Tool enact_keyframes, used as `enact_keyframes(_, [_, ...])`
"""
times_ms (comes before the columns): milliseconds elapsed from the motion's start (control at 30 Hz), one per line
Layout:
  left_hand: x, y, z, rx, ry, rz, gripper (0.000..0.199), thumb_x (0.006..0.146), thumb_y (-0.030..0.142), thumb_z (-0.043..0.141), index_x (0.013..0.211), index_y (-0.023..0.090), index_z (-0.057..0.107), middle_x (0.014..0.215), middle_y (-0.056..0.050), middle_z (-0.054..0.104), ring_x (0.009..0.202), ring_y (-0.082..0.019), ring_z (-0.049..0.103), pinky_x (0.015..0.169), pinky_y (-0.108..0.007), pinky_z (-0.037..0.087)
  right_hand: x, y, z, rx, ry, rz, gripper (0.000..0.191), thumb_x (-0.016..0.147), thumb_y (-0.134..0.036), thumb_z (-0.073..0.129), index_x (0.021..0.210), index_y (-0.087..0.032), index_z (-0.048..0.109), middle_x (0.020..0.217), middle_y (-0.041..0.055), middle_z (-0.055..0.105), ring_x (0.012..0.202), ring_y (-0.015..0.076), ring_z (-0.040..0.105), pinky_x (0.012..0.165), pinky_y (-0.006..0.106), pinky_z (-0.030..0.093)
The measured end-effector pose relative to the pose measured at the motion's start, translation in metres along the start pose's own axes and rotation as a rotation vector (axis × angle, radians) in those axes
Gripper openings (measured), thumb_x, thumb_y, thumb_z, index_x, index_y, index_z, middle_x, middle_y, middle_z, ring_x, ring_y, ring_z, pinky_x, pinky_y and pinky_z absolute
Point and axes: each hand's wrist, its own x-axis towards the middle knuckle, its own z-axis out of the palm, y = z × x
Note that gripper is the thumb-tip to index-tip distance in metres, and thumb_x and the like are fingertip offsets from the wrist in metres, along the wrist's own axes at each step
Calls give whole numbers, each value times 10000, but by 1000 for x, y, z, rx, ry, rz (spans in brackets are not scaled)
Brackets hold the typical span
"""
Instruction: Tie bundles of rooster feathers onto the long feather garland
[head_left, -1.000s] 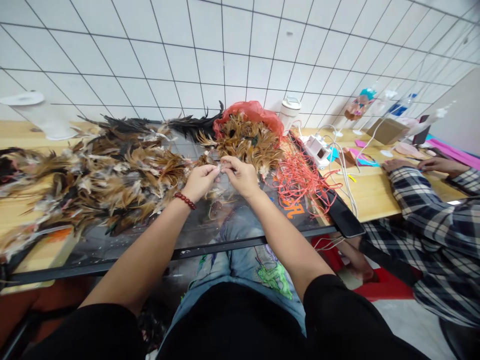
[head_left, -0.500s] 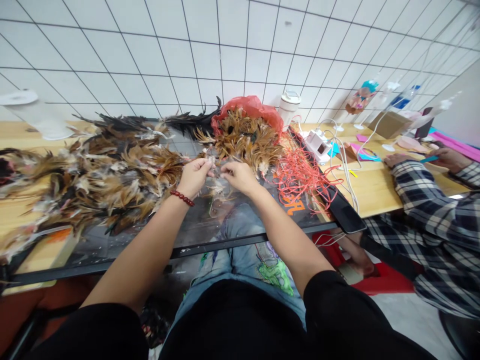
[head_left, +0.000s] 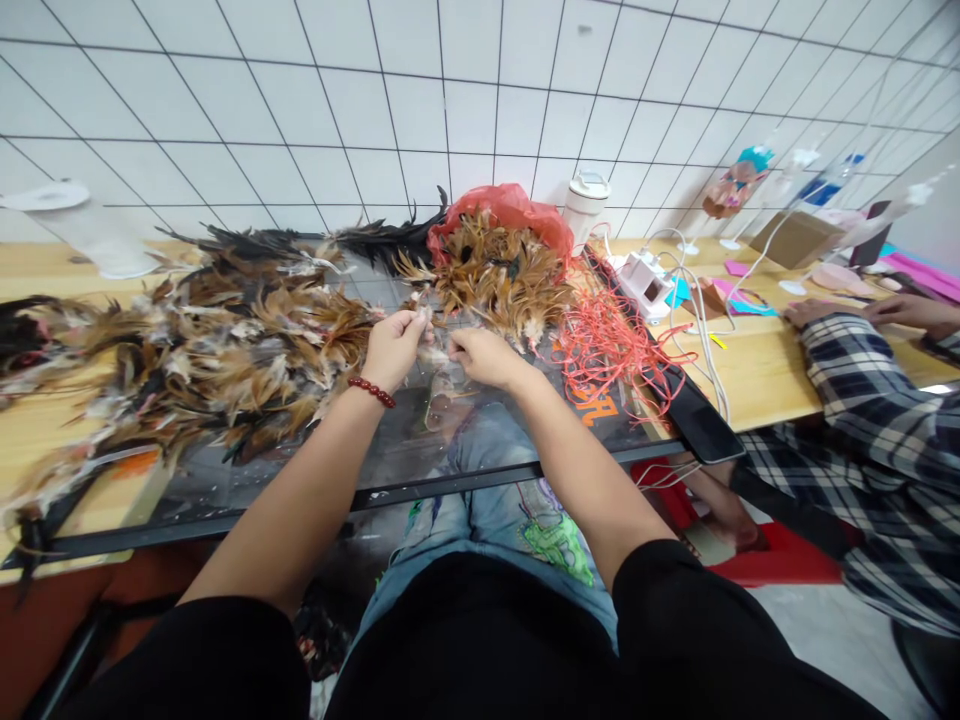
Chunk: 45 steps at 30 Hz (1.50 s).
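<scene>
My left hand [head_left: 394,348], with a red bead bracelet at the wrist, pinches a small pale feather [head_left: 424,318] over the dark glass mat. Close by on its right, my right hand [head_left: 480,355] is closed; what it grips, if anything, is too small to make out. Brown and black feathers [head_left: 255,350] lie in a wide heap left of my hands. Behind my right hand, more brown feathers [head_left: 495,275] spill from a red plastic bag [head_left: 525,205]. A tangle of red cords [head_left: 607,345] lies to the right.
A white cup [head_left: 583,210] stands by the tiled wall, near a white power adapter [head_left: 643,285] with cables. A black phone [head_left: 705,425] lies at the table's front edge. At the right, a person in a plaid sleeve [head_left: 862,375] rests hands on the table. A white container [head_left: 112,235] stands back left.
My right hand's fingers have closed more tightly, while my left hand keeps its pinch. The whole view has shifted slightly. The neighbouring person's far hand no longer shows the blue item.
</scene>
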Motion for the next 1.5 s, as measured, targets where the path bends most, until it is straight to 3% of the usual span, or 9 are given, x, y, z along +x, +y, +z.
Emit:
enact_keyframes(200, [-7, 5, 3, 213, -135, 82, 183, 772, 216, 587, 595, 183, 616, 561, 8, 592, 602, -147, 513, 602, -238, 388, -3, -4, -2, -39, 205, -40, 179, 890, -145, 487, 930, -191, 656, 954, 78, 697, 896, 205, 615, 809, 303, 430])
enact_keyframes(367, [-5, 2, 8, -84, -37, -85, 173, 804, 203, 550, 641, 172, 600, 532, 26, 531, 506, -109, 456, 520, -215, 360, 5, 2, 6, 242, 378, 24, 198, 858, -115, 531, 979, -192, 668, 952, 43, 705, 911, 165, 631, 876, 293, 464])
enact_keyframes(500, [-3, 4, 8, -283, 24, -142, 189, 806, 195, 564, 620, 166, 555, 517, 36, 489, 462, -81, 414, 483, -196, 345, 15, 6, 15, 562, 355, 139, 203, 838, -154, 573, 1016, -159, 670, 891, 30, 704, 800, 125, 635, 821, 274, 493])
enact_keyframes(700, [-7, 6, 9, -277, -53, -119, 181, 789, 221, 621, 629, 163, 560, 525, 32, 507, 467, -80, 446, 478, -194, 360, 19, 0, 21, 930, 321, 96, 128, 838, -249, 587, 845, -134, 643, 716, -11, 634, 637, 95, 584, 683, 234, 481])
enact_keyframes(800, [-8, 4, 10, -257, -74, -116, 188, 783, 254, 632, 627, 165, 574, 535, 25, 538, 473, -85, 448, 483, -200, 365, 17, -2, 17, 885, 353, 113, 129, 845, -241, 564, 778, -144, 618, 666, -24, 592, 606, 98, 548, 652, 233, 463])
enact_keyframes(967, [-8, 3, 11, -268, -59, -125, 209, 705, 308, 719, 609, 159, 608, 559, 5, 591, 530, -99, 491, 548, -216, 409, 11, -5, 11, 561, 478, 23, 110, 851, -227, 563, 789, -173, 637, 707, -22, 584, 700, 117, 533, 715, 237, 443])
enact_keyframes(1100, [-10, 7, 10, -329, -151, -173, 246, 689, 343, 733, 596, 156, 603, 544, -17, 589, 531, -115, 521, 558, -235, 429, 8, -9, 10, 446, 534, 22, 125, 865, -225, 560, 821, -186, 671, 796, 3, 617, 778, 131, 564, 765, 249, 450])
enact_keyframes(1367, [-13, 9, 9, -394, -268, -143, 236, 735, 342, 704, 621, 168, 593, 521, 9, 499, 501, -105, 461, 574, -255, 476, 8, -10, 11, 491, 573, 54, 141, 881, -246, 569, 836, -180, 686, 864, 20, 662, 849, 138, 595, 836, 262, 468])
enact_keyframes(1500, [-13, 9, 8, -395, -279, -136, 226, 770, 345, 679, 650, 175, 591, 520, 30, 461, 482, -92, 422, 630, -270, 497, 15, -4, 15, 751, 471, 111, 163, 888, -262, 558, 949, -178, 683, 903, 16, 685, 791, 119, 599, 756, 240, 495])
